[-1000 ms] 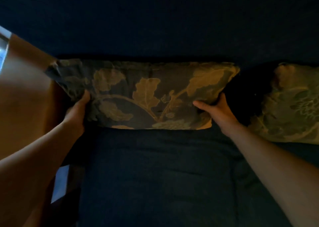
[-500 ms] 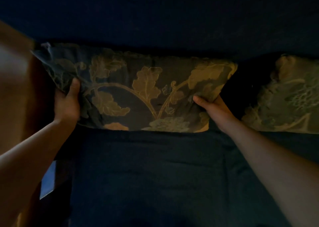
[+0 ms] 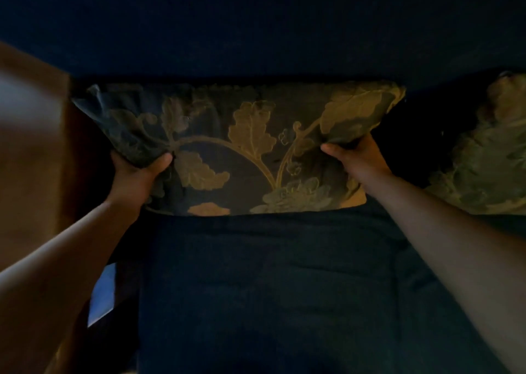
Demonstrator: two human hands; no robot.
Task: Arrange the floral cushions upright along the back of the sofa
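Observation:
A dark floral cushion (image 3: 244, 151) with gold leaf patterns stands against the back of the dark blue sofa (image 3: 256, 32), its lower edge on the seat. My left hand (image 3: 136, 174) grips its left side, thumb on the front. Its right side is pinched by my right hand (image 3: 355, 160) near the upper corner. A second floral cushion (image 3: 484, 160), paler green, leans against the sofa back at the far right, cut off by the frame edge.
The dark blue seat cushion (image 3: 270, 288) fills the foreground. A brown wooden surface (image 3: 31, 160) stands at the left beside the sofa arm. A pale strip of floor (image 3: 104, 294) shows below it.
Both hands have shifted their grip higher on the cushion's sides, and the cushion has been raised and pressed back against the sofa back. The view has moved slightly.

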